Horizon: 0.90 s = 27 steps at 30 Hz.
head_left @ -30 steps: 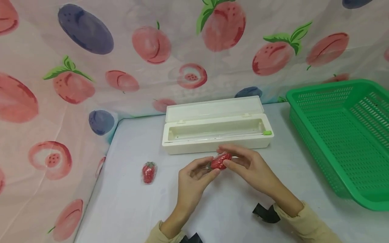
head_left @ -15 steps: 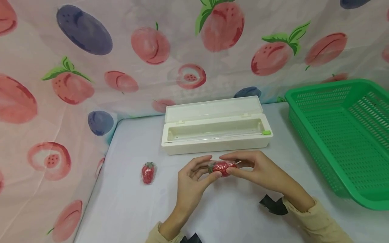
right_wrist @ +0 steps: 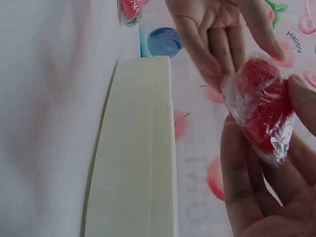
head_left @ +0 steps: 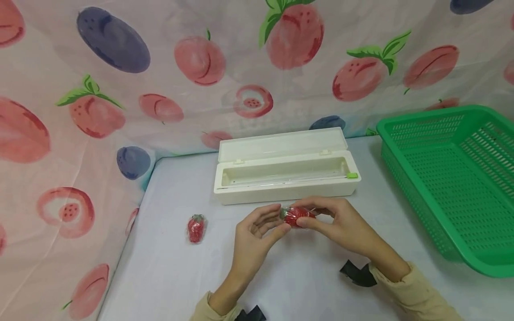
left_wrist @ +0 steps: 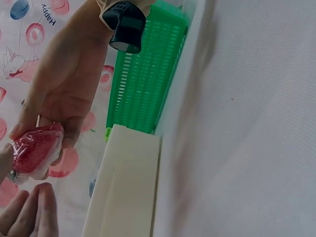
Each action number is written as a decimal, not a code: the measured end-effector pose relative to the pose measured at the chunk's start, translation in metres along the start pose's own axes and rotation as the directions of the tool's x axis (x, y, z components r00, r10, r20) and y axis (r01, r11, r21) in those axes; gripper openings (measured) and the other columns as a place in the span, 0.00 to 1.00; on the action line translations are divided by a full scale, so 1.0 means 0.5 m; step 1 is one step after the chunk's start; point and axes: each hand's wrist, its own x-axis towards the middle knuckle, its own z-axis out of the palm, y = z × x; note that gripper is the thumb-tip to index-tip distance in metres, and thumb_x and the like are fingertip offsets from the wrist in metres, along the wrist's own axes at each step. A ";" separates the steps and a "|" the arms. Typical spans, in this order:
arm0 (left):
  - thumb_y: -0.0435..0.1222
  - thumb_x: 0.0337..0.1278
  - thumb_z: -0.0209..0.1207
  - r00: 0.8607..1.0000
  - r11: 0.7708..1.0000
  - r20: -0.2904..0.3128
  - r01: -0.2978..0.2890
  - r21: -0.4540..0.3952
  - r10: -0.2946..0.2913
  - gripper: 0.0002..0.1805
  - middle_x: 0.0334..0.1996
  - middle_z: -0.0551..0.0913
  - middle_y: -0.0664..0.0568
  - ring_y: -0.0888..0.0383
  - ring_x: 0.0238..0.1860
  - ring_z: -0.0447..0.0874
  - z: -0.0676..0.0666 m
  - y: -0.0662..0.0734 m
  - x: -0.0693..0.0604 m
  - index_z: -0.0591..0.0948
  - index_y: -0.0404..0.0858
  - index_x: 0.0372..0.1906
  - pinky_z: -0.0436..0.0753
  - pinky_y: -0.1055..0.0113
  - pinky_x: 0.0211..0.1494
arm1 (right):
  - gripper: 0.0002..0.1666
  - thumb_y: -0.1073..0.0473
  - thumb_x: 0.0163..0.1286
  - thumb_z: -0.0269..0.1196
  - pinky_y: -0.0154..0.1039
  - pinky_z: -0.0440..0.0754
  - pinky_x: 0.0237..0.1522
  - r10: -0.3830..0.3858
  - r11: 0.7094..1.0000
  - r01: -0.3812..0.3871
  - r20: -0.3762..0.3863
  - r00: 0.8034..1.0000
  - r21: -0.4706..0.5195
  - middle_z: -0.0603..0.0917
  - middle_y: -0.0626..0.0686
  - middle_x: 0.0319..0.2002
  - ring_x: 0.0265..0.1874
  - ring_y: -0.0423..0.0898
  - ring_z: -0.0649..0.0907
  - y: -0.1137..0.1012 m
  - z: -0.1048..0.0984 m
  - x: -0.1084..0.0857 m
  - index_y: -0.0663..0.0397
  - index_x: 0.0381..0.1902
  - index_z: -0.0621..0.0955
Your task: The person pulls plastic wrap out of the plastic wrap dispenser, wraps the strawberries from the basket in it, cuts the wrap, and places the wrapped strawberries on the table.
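A red strawberry (head_left: pixel 298 216) with a green top, wrapped in clear plastic film, is held up between the two hands. My right hand (head_left: pixel 341 225) pinches it between thumb and fingers at its right end. My left hand (head_left: pixel 257 238) stays at its leafy end, fingers loosely bent and apart from the thumb; whether the thumb touches the film is hard to tell. In the right wrist view the wrapped strawberry (right_wrist: pixel 264 106) shows crinkled film at its tip. A second wrapped strawberry (head_left: pixel 196 229) lies on the white tabletop left of the hands.
Behind the hands stands a long white cling-film dispenser box (head_left: pixel 287 189), its lid (head_left: pixel 283 145) raised and a green slider (head_left: pixel 352 175) at its right end. A green mesh basket (head_left: pixel 445 240) sits to the right. Fruit-print cloth (head_left: pixel 168 67) hangs behind and at left.
My right hand shifted right and toward me with the strawberry, then slightly back up. My left fingers, earlier at the leafy end, have loosened from it. Box, basket and second strawberry are unmoved.
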 end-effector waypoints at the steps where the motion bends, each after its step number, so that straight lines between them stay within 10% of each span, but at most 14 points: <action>1: 0.30 0.56 0.68 1.000 1.000 -0.003 0.009 0.001 -0.009 0.22 0.51 0.84 0.40 0.53 0.49 0.86 0.000 -0.001 0.000 0.79 0.28 0.56 0.84 0.63 0.55 | 0.16 0.56 0.66 0.68 0.37 0.83 0.50 0.017 1.000 -0.017 -0.018 1.000 0.019 0.87 0.42 0.45 0.42 0.40 0.85 -0.001 0.002 0.001 0.46 0.52 0.84; 10: 0.33 0.62 0.65 0.998 0.999 -0.044 0.048 0.011 -0.047 0.15 0.49 0.87 0.43 0.53 0.49 0.88 0.001 -0.001 -0.001 0.84 0.30 0.51 0.85 0.63 0.54 | 0.12 0.63 0.64 0.70 0.40 0.88 0.37 0.072 0.967 -0.054 -0.063 0.995 0.248 0.84 0.56 0.44 0.43 0.48 0.86 0.000 0.023 0.004 0.57 0.45 0.82; 27: 0.27 0.57 0.66 1.000 1.000 0.026 0.013 -0.027 -0.012 0.20 0.53 0.82 0.38 0.53 0.52 0.85 -0.006 0.000 0.003 0.82 0.28 0.55 0.85 0.62 0.53 | 0.14 0.59 0.62 0.72 0.37 0.88 0.39 0.150 0.967 -0.135 -0.057 0.987 0.214 0.84 0.56 0.43 0.43 0.46 0.86 -0.001 0.032 0.002 0.57 0.41 0.81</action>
